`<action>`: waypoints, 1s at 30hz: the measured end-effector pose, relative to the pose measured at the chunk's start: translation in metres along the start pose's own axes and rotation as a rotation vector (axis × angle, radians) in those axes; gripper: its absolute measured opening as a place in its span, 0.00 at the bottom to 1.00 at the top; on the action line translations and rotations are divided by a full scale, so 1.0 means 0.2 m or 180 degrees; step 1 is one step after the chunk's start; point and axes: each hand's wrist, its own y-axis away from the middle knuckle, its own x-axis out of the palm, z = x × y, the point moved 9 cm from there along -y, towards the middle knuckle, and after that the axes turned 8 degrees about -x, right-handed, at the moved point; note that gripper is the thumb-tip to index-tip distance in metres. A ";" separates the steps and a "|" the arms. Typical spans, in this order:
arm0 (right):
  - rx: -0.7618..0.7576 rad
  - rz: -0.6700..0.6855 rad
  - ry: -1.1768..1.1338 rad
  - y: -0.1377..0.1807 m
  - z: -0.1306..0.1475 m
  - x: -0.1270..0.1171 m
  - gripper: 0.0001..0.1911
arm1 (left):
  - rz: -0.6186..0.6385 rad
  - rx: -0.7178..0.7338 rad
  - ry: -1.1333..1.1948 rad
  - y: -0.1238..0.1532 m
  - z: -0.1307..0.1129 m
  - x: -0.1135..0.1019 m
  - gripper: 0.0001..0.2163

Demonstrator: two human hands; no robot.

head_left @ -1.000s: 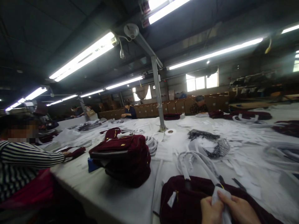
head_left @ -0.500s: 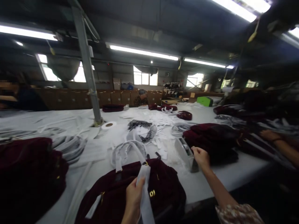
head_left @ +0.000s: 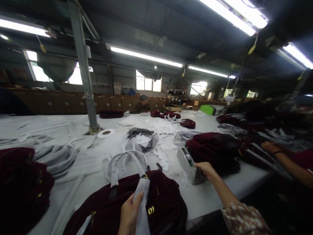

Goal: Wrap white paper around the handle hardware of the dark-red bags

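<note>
A dark maroon velvet bag with gold fittings lies on the white table right in front of me. My left hand is closed round its white-wrapped handle near the bottom edge of the view. My right hand is stretched out to the right and rests on a grey tape dispenser, its fingers curled on the dispenser's near end. Whether it holds tape I cannot make out.
Stacks of maroon bags lie at the left and right. White wrapped straps, a tape roll and paper scraps cover the table. A steel post stands behind. Another person's arm reaches in from the right; a worker sits far back.
My view swung right from the left side of the table. My right hand let go of the white wrapping and reached out to the tape dispenser; my left hand kept hold of the wrapped handle.
</note>
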 end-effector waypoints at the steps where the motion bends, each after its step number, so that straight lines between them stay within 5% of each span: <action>1: -0.0002 -0.0024 -0.0084 0.00 -0.01 0.00 0.16 | 0.0000 -0.0013 -0.0023 0.00 0.01 0.00 0.13; 13: -0.0158 -0.0351 -0.0404 0.19 -0.14 -0.11 0.20 | -0.0025 0.0028 -0.0096 0.02 -0.02 0.00 0.15; 20: -0.0052 -0.0307 0.0043 0.25 -0.26 -0.02 0.20 | 0.0010 -0.0060 -0.0205 0.04 0.00 0.01 0.19; 25: -0.0086 -0.0397 0.0647 0.30 -0.34 -0.11 0.15 | 0.0025 0.0084 -0.0117 0.04 -0.01 0.00 0.18; 28: -0.0171 -0.0262 0.0665 0.37 -0.30 -0.09 0.14 | 0.0042 0.0261 0.0025 0.05 -0.03 0.01 0.18; 30: -0.0396 0.0116 0.0376 0.44 -0.17 0.04 0.16 | 0.0049 0.0398 0.0101 0.06 -0.04 0.01 0.17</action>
